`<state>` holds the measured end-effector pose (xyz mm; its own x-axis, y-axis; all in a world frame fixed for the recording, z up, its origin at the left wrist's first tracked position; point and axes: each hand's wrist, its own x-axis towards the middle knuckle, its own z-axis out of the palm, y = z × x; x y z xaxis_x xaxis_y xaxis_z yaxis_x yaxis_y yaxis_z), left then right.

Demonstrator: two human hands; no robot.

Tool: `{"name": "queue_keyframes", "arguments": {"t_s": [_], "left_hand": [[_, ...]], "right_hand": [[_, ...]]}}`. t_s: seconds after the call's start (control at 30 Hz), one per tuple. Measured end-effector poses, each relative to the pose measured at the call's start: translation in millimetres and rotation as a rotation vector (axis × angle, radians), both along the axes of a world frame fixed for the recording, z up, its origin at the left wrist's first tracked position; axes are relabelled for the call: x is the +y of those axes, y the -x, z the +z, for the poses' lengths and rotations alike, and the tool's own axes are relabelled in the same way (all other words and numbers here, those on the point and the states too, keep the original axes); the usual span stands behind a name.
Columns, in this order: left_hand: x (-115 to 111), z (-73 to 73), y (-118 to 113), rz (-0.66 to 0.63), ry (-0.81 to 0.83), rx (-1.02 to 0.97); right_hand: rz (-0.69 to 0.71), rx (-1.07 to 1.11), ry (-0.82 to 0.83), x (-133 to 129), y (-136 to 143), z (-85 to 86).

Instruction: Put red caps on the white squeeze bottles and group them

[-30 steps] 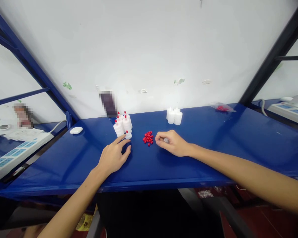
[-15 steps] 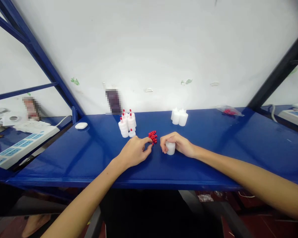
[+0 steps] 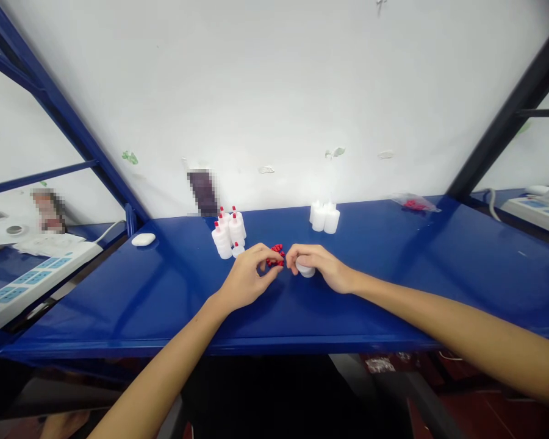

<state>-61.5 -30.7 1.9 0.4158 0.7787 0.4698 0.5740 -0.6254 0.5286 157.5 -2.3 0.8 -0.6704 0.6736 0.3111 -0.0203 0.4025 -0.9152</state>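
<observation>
My right hand (image 3: 318, 261) is wrapped around a small white bottle (image 3: 307, 271); its upper part is hidden by the fingers, and it looks tilted. Just to the left, my left hand (image 3: 251, 274) pinches a small red cap (image 3: 282, 263) between thumb and forefinger, mostly covered by the fingertips. Behind those fingertips lies a pile of red caps (image 3: 277, 249) on the blue table. Past my left hand stands a group of white bottles with red caps (image 3: 229, 230). Several white bottles without red caps (image 3: 324, 217) stand farther back on the right.
The blue table (image 3: 384, 256) meets a white wall. A clear bag with red pieces (image 3: 414, 202) lies at the back right. A white rounded object (image 3: 143, 239) rests at the left. A power strip (image 3: 39, 277) is beyond the left frame post.
The bottle in my right hand has tipped, and both hands have come closer together. My left fingertips have closed in on the red cap. The whole view has shifted slightly.
</observation>
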Motion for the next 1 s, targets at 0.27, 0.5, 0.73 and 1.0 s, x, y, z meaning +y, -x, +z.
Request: {"name": "queue_keyframes", "arguments": {"t_s": [0.27, 0.5, 0.73, 1.0], "left_hand": [[-7.9, 8.8, -25.7, -0.167, 0.14, -0.445], [-5.5, 5.6, -28.6, -0.212, 0.176, -0.357], [-6.6, 2.6, -33.4, -0.184, 0.135, -0.311], [-10.0, -1.9, -32.0, -0.23, 0.242, -0.517]], "right_hand": [[0.036, 0.029, 0.036, -4.1, 5.2, -5.1], [-0.03, -0.043, -0.22, -7.4, 6.7, -6.0], [-0.065, -0.127, -0.375, -9.0, 6.9, -7.1], [0.02, -0.029, -0.348, -6.4, 2.6, -4.2]]}}
